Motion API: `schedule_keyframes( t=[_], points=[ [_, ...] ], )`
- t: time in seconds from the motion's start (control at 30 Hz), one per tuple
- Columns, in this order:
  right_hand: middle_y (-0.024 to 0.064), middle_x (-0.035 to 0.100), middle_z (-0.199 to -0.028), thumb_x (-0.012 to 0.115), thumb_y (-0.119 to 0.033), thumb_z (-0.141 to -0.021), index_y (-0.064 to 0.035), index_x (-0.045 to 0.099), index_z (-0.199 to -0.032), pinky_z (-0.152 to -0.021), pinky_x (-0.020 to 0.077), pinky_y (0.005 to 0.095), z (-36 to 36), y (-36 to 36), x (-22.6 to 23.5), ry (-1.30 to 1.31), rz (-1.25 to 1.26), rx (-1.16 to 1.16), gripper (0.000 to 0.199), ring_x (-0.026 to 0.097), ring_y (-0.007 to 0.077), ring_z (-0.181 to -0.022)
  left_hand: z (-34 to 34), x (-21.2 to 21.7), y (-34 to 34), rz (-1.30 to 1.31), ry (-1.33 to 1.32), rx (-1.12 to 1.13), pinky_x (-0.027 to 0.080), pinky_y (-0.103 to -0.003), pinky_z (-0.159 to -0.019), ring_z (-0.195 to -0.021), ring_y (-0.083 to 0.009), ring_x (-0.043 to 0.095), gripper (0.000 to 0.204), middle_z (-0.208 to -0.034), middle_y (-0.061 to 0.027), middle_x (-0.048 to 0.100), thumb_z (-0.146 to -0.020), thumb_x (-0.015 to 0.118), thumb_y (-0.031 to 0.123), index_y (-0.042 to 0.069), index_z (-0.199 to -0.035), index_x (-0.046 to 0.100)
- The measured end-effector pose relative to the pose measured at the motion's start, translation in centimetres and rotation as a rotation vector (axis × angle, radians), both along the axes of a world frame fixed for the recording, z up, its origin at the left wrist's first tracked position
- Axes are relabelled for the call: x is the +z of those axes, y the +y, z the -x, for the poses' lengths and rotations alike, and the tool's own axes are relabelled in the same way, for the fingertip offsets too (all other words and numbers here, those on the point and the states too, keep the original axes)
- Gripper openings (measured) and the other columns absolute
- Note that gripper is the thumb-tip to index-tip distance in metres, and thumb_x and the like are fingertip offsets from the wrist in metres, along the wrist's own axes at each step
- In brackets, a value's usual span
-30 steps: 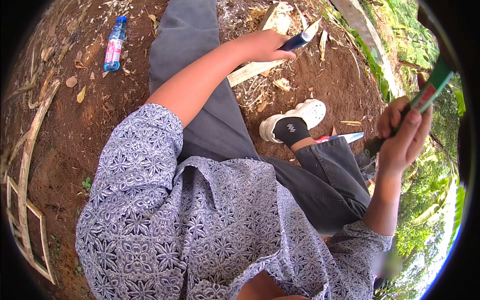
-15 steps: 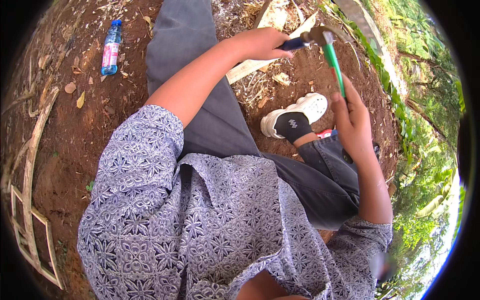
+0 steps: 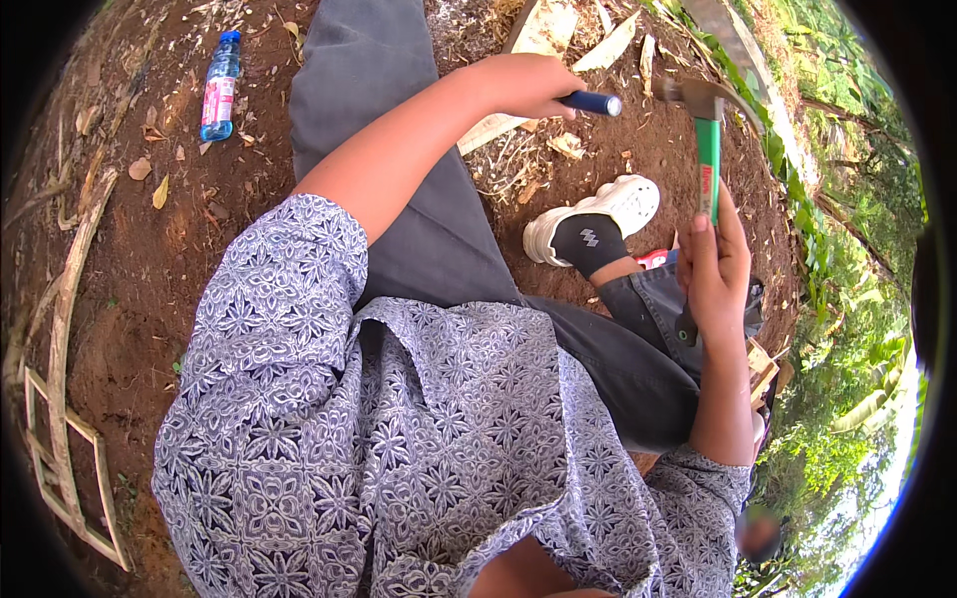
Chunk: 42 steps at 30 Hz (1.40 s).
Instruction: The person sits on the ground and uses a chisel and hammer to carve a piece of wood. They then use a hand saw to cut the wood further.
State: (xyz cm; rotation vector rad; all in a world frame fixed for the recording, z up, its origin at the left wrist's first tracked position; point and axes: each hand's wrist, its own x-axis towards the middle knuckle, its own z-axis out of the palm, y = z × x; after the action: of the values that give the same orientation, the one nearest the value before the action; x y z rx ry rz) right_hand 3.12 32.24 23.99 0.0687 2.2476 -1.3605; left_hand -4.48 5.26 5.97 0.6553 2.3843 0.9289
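Observation:
My left hand [image 3: 523, 85] is stretched out over my grey-trousered leg and is closed around a blue-handled tool [image 3: 590, 102]; only the handle's end shows, pointing right. My right hand [image 3: 716, 269] grips the lower part of a green-handled hammer [image 3: 708, 149], held upright. The hammer's metal head [image 3: 698, 95] sits just to the right of the blue handle's end, a small gap apart. The tool's working end is hidden behind my left hand, near a pale wood piece [image 3: 488, 130] on the soil.
A plastic bottle [image 3: 219, 85] lies on the red earth at upper left. My foot in a white shoe [image 3: 598, 214] rests below the tools. Wood offcuts [image 3: 543, 30] lie at the top, a bamboo frame [image 3: 60, 399] at left, green plants [image 3: 847, 299] at right.
My right hand has swung the hammer in from the far right toward the blue handle's end. The left hand has stayed in place.

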Motion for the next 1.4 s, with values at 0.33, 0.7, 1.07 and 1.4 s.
schedule_keyframes(
  t=[0.33, 0.7, 1.07, 1.4],
  points=[
    [-0.0020, 0.040, -0.073, 0.044, -0.021, -0.112, -0.0043, 0.029, -0.160, -0.042, 0.0328, 0.0192, 0.5, 1.8, 0.8, -0.009, 0.079, -0.135, 0.053, 0.037, 0.0036, -0.049, 3.2, 1.5, -3.7, -0.368, 0.051, 0.396, 0.053, -0.045, -0.075, -0.082, -0.0358, 0.070, 0.035, -0.087, -0.0241, 0.069, -0.092, 0.072, 0.028, -0.004, -0.104, 0.064],
    [-0.0022, 0.041, -0.073, 0.045, -0.019, -0.112, -0.0050, 0.031, -0.159, -0.042, 0.0331, 0.0183, 0.5, 1.5, 0.4, -0.057, 0.080, -0.106, 0.052, 0.037, 0.0028, -0.050, 2.4, -0.6, -3.2, -0.318, -0.033, 0.406, 0.054, -0.046, -0.082, -0.093, -0.0387, 0.071, 0.042, -0.098, -0.0273, 0.071, -0.096, 0.069, 0.035, -0.003, -0.113, 0.065],
    [-0.0025, 0.042, -0.073, 0.046, -0.019, -0.111, -0.0050, 0.029, -0.161, -0.043, 0.0335, 0.0183, 0.6, 0.9, 0.7, -0.064, 0.078, -0.074, 0.054, 0.037, 0.0027, -0.050, 2.1, -1.2, -3.1, -0.295, -0.015, 0.472, 0.055, -0.045, -0.085, -0.097, -0.0374, 0.072, 0.049, -0.102, -0.0260, 0.073, -0.095, 0.070, 0.038, 0.000, -0.125, 0.060],
    [-0.0022, 0.041, -0.074, 0.045, -0.018, -0.111, -0.0062, 0.028, -0.162, -0.044, 0.0338, 0.0181, 0.7, 0.1, 0.9, -0.059, 0.086, -0.057, 0.054, 0.037, 0.0028, -0.051, 1.9, -1.3, -3.8, -0.361, -0.027, 0.477, 0.054, -0.044, -0.087, -0.099, -0.0366, 0.072, 0.048, -0.104, -0.0254, 0.073, -0.095, 0.070, 0.037, 0.001, -0.127, 0.060]
  ],
)
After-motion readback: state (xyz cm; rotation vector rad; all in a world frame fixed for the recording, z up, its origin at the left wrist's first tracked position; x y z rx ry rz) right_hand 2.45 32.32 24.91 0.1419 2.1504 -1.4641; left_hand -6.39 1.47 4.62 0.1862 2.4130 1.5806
